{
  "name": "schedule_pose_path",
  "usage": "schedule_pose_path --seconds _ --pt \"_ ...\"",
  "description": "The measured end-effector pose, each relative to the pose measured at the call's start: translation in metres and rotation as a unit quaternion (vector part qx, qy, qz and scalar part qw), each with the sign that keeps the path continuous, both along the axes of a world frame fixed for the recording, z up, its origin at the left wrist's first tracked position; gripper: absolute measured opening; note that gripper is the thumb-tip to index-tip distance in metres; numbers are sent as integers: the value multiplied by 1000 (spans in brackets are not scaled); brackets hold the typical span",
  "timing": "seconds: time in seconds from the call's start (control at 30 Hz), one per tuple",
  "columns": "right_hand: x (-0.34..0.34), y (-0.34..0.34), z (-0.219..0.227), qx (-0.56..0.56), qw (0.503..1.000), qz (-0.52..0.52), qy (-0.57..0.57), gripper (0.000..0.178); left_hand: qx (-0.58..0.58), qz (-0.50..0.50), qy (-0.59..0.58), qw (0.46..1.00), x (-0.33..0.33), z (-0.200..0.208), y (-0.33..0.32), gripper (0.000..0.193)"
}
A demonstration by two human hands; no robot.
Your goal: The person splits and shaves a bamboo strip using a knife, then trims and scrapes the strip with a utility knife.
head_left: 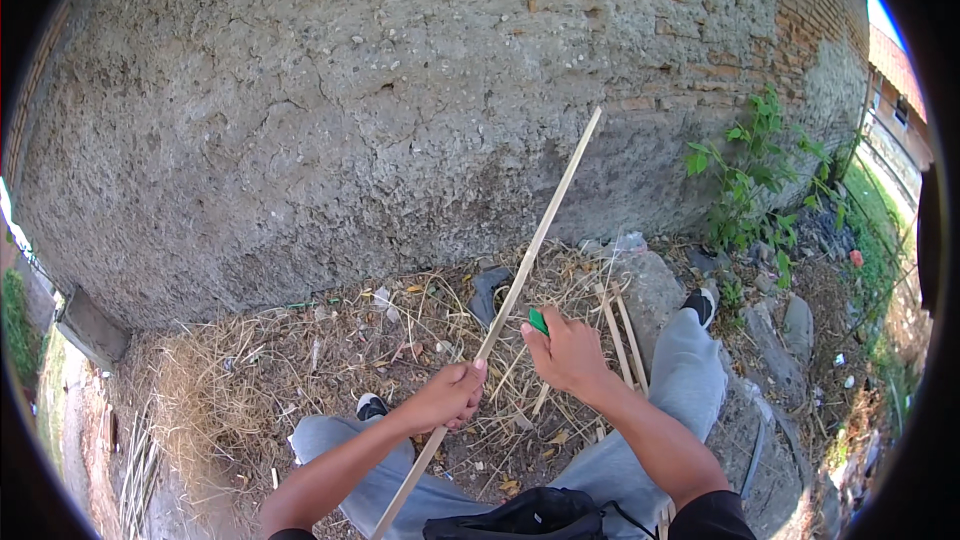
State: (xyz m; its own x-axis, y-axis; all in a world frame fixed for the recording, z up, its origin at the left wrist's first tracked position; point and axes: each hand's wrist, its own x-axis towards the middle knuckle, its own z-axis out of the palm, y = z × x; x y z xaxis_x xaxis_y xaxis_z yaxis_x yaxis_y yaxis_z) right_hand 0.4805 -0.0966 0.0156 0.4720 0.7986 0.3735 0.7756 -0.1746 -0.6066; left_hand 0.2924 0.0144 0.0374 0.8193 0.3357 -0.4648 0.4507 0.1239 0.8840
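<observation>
A long, pale bamboo strip [545, 220] slants up from my lap toward the wall. My left hand [447, 400] is closed around its lower part, the thumb lying along the top. To the right of the strip, my right hand [570, 352] is curled around a small green tool [538, 321]. Only a bit of green shows past the fingers; whether it has a blade I cannot make out. That hand stays a little apart from the strip. Between and below both hands, straw and thin shavings [505, 380] lie on the ground.
A rough grey wall [400, 140] rises close ahead. Several more strips [622, 335] lie by my right knee, near a large stone [645, 285]. A black bag [530, 515] rests in my lap. A leafy plant [750, 180] grows at right; cut sticks [140, 470] lie at far left.
</observation>
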Motion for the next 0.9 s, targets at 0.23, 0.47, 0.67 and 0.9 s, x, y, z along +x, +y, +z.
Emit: schedule_pose_path --seconds 0.23,0.47,0.67,0.9 --pt "-8 7 -14 -19 999 37 -11 33 392 26 -102 914 15 -60 9 39" --pt "-20 11 -36 18 994 104 -41 30 383 62 31 921 6 -26 -22 35" --pt "-22 15 -33 85 988 124 -37 34 383 102 -11 918 -4 -33 -14 39" --pt "-29 11 -25 28 991 118 -61 41 347 88 -9 934 -8 -22 -17 41"
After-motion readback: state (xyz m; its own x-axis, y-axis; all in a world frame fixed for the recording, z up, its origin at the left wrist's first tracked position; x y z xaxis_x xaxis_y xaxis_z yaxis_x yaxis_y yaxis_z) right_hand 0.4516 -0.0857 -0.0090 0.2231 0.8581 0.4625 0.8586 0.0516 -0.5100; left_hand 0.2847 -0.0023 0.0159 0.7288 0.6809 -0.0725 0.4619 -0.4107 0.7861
